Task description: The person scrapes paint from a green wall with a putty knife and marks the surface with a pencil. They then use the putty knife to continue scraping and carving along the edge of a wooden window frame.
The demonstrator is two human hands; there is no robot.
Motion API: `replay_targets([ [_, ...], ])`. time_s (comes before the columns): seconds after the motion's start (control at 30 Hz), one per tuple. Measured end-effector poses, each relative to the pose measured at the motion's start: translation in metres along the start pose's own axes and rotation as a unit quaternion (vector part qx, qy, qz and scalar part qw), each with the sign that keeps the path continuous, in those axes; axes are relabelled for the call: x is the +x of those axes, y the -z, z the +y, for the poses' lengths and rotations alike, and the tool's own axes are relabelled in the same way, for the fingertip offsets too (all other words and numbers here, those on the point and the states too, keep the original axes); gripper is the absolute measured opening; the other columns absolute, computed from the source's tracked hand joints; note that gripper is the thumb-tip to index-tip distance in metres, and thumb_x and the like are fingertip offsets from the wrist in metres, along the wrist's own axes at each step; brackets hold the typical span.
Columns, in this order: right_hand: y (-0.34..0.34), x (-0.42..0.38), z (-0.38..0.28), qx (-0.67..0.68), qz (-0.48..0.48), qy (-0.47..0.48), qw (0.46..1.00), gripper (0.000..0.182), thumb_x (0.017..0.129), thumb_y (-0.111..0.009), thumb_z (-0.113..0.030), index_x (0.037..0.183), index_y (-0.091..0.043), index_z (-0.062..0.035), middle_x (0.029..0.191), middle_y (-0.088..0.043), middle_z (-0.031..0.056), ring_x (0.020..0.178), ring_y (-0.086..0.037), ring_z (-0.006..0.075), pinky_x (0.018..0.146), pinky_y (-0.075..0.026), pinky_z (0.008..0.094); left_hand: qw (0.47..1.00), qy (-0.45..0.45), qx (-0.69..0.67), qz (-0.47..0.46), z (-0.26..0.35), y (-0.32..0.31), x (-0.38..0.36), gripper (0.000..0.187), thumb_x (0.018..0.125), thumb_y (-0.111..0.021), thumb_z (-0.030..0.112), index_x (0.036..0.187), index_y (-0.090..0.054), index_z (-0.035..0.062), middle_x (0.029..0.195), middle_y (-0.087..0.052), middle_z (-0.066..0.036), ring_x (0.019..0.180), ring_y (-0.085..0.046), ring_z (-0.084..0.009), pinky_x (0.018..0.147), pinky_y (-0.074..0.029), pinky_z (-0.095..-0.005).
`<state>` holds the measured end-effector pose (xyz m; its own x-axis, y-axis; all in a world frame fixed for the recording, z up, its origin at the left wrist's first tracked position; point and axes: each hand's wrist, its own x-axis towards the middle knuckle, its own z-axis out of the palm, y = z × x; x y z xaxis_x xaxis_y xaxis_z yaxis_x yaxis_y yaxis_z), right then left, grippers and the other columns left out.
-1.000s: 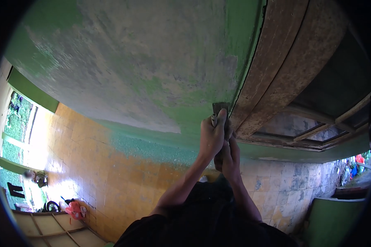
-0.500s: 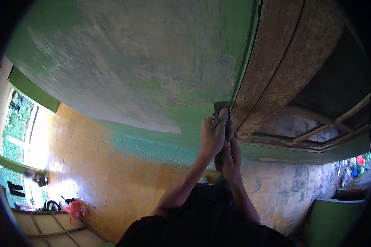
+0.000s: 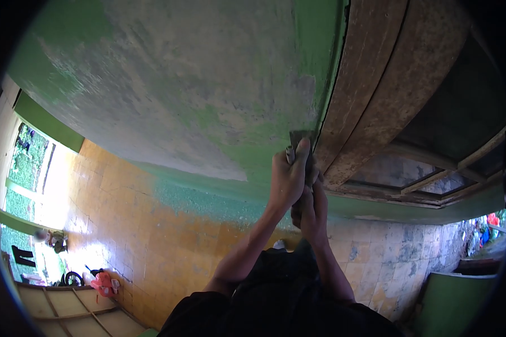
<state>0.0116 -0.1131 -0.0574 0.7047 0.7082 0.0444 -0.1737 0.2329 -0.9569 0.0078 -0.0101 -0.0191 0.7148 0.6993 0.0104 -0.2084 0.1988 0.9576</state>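
A flat-bladed scraper (image 3: 298, 136) presses against the wall (image 3: 208, 84), its edge on green paint close to the brown wooden window frame (image 3: 354, 129). My left hand (image 3: 287, 178) is wrapped round the scraper near the blade, with its thumb laid along it. A short grey cylindrical piece (image 3: 290, 153) sticks up beside that thumb. Lower down, my right hand (image 3: 314, 210) is closed round the handle, which is mostly hidden by the fingers. Around the blade, the wall is part green paint and part bare grey patches.
Window panes with wooden bars (image 3: 433, 174) are at the right. Below lies a tiled floor (image 3: 146, 224), yellowish on the left. A red plastic bag (image 3: 104, 285) and a wooden-framed panel (image 3: 67, 309) are at lower left. A person (image 3: 53, 240) is near the bright opening.
Both hands and the scraper have shifted slightly up along the wall and a little left, beside the window frame. The grip looks the same.
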Motion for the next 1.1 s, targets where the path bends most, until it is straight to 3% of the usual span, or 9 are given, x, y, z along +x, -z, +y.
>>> replay_targets([
  [0.3, 0.001, 0.020, -0.017, -0.050, -0.025, 0.041, 0.998, 0.030, 0.107, -0.042, -0.016, 0.133, -0.047, -0.0009, 0.069, -0.051, -0.0016, 0.052, -0.045, 0.0037, 0.047, -0.036, 0.0223, 0.996, -0.086, -0.017, -0.015, 0.016, -0.001, 0.012, 0.053, 0.107, -0.050, 0.039, 0.065, -0.053, 0.0054, 0.052, -0.052, -0.002, 0.048, -0.053, -0.0092, 0.043, -0.038, -0.0263],
  [0.43, 0.033, -0.013, 0.074, -0.106, -0.050, -0.019, 0.993, 0.036, 0.108, -0.046, -0.024, 0.138, -0.046, -0.0043, 0.067, -0.051, -0.0025, 0.047, -0.043, 0.0034, 0.041, -0.033, 0.0221, 0.996, 0.058, 0.028, 0.064, -0.082, 0.046, -0.010, 0.052, 0.106, -0.049, 0.043, 0.074, -0.057, 0.0038, 0.059, -0.058, -0.004, 0.053, -0.058, -0.0119, 0.044, -0.039, -0.0265],
  [0.5, 0.066, -0.038, 0.142, -0.287, -0.056, 0.125, 0.948, 0.030, 0.105, -0.051, -0.022, 0.128, -0.055, -0.0036, 0.065, -0.052, 0.0007, 0.049, -0.048, 0.0086, 0.044, -0.038, 0.0281, 0.981, 0.173, 0.049, 0.077, -0.152, 0.085, -0.036, 0.048, 0.106, -0.049, 0.045, 0.088, -0.061, 0.0019, 0.068, -0.063, -0.006, 0.058, -0.063, -0.0139, 0.045, -0.042, -0.0271],
  [0.57, 0.091, -0.068, 0.163, -0.378, -0.034, 0.088, 0.921, 0.025, 0.102, -0.056, -0.018, 0.121, -0.061, -0.0026, 0.066, -0.055, 0.0064, 0.055, -0.055, 0.0167, 0.051, -0.044, 0.0342, 0.958, 0.277, 0.005, 0.078, -0.205, 0.122, -0.063, 0.046, 0.105, -0.049, 0.045, 0.103, -0.062, 0.0003, 0.073, -0.065, -0.007, 0.060, -0.066, -0.0153, 0.046, -0.046, -0.0280],
  [0.63, 0.107, -0.095, 0.154, -0.327, -0.004, -0.129, 0.936, 0.026, 0.099, -0.058, -0.016, 0.120, -0.062, -0.0019, 0.072, -0.060, 0.0130, 0.064, -0.062, 0.0250, 0.059, -0.048, 0.0377, 0.935, 0.345, -0.015, 0.083, -0.221, 0.152, -0.092, 0.046, 0.106, -0.049, 0.043, 0.108, -0.062, -0.0005, 0.072, -0.065, -0.007, 0.059, -0.066, -0.0161, 0.047, -0.048, -0.0288],
  [0.7, 0.123, -0.109, 0.144, -0.346, 0.022, -0.190, 0.919, 0.029, 0.097, -0.060, -0.014, 0.123, -0.061, -0.0014, 0.081, -0.065, 0.0182, 0.075, -0.067, 0.0316, 0.066, -0.051, 0.0390, 0.933, 0.344, 0.039, 0.102, -0.220, 0.174, -0.111, 0.046, 0.106, -0.048, 0.042, 0.103, -0.065, -0.0008, 0.069, -0.064, -0.007, 0.057, -0.065, -0.0166, 0.048, -0.049, -0.0293],
  [0.83, 0.150, -0.108, 0.136, -0.473, 0.009, -0.072, 0.878, 0.041, 0.092, -0.062, -0.012, 0.132, -0.057, -0.0010, 0.096, -0.068, 0.0246, 0.092, -0.068, 0.0424, 0.080, -0.052, 0.0433, 0.934, 0.264, 0.220, 0.095, -0.220, 0.195, -0.114, 0.046, 0.105, -0.051, 0.036, 0.086, -0.069, -0.0012, 0.063, -0.064, -0.008, 0.051, -0.062, -0.0161, 0.050, -0.049, -0.0303],
  [0.93, 0.128, -0.088, 0.094, -0.462, -0.035, -0.071, 0.884, 0.046, 0.093, -0.059, -0.010, 0.137, -0.053, -0.0016, 0.105, -0.068, 0.0273, 0.099, -0.066, 0.0448, 0.084, -0.052, 0.0466, 0.945, 0.197, 0.257, 0.042, -0.198, 0.170, -0.100, 0.038, 0.105, -0.052, 0.030, 0.094, -0.068, -0.0024, 0.064, -0.064, -0.008, 0.053, -0.063, -0.0162, 0.053, -0.051, -0.0326],
  [1.1, 0.066, -0.051, 0.018, -0.341, -0.065, -0.048, 0.937, 0.051, 0.095, -0.057, -0.007, 0.145, -0.047, -0.0022, 0.106, -0.069, 0.0199, 0.091, -0.069, 0.0329, 0.080, -0.052, 0.0402, 0.969, 0.002, 0.249, 0.001, -0.141, 0.101, -0.073, 0.028, 0.105, -0.053, 0.022, 0.115, -0.063, -0.0019, 0.089, -0.071, -0.017, 0.074, -0.072, -0.0232, 0.066, -0.055, -0.0360],
])
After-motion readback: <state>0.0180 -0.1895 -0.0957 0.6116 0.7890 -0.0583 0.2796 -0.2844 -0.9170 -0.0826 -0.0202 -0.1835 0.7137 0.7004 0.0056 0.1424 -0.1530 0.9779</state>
